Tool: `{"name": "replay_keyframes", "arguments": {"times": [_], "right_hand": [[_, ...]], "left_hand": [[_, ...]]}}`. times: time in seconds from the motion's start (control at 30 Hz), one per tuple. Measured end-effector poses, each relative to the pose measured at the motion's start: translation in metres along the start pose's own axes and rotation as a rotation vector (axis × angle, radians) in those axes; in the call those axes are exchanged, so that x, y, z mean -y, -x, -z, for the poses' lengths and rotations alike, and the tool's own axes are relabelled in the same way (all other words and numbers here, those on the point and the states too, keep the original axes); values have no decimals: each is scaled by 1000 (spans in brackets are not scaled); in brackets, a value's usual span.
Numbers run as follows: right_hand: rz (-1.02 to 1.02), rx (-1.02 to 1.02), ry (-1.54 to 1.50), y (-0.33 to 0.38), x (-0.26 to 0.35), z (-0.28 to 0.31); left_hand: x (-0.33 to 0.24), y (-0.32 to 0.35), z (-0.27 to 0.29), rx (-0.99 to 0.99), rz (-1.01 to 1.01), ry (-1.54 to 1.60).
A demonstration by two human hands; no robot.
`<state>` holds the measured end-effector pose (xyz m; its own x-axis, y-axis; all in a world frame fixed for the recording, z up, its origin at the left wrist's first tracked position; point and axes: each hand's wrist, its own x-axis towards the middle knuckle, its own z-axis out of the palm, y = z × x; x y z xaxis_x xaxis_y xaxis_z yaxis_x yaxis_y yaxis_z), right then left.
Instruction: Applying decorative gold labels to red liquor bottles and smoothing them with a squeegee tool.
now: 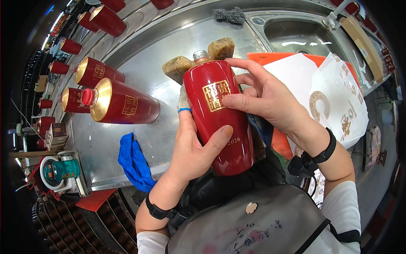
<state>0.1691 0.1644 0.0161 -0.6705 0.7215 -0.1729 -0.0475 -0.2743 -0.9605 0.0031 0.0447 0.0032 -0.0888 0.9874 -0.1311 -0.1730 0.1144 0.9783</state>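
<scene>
A glossy dark-red bottle (220, 118) with gold lettering and a bare clear neck lies tilted before me, its neck pointing away. My left hand (194, 146) wraps its lower left side, thumb across the front; a blue band circles one finger. My right hand (268, 93) grips the upper right side, thumb on the gold square label. Beyond the neck sit two brownish sponge-like blocks, one on the left (177, 69) and one on the right (221, 48). To the left stands a red bottle (137, 103) with a gold shoulder and red cap.
More red bottles (95, 72) stand at the left and on a conveyor (141, 19). A blue cloth (134, 163) hangs over the metal counter's front edge. White printed sheets (330, 106) lie at right, before a sink (296, 38). A dark scouring pad (228, 16) rests at the back.
</scene>
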Motion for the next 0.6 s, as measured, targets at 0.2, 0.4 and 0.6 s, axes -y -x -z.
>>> {"name": "replay_keyframes", "arguments": {"times": [0.2,0.4,0.6], "right_hand": [[-23,-1,-10,2,0,0],[-6,9,-27,2,1,-1],[-11,21,-28,3,1,1]], "left_hand": [[-2,1,0,1,-4,-12],[-4,2,-1,-22,43,-38],[-3,2,-2,-20,26,-31]]}}
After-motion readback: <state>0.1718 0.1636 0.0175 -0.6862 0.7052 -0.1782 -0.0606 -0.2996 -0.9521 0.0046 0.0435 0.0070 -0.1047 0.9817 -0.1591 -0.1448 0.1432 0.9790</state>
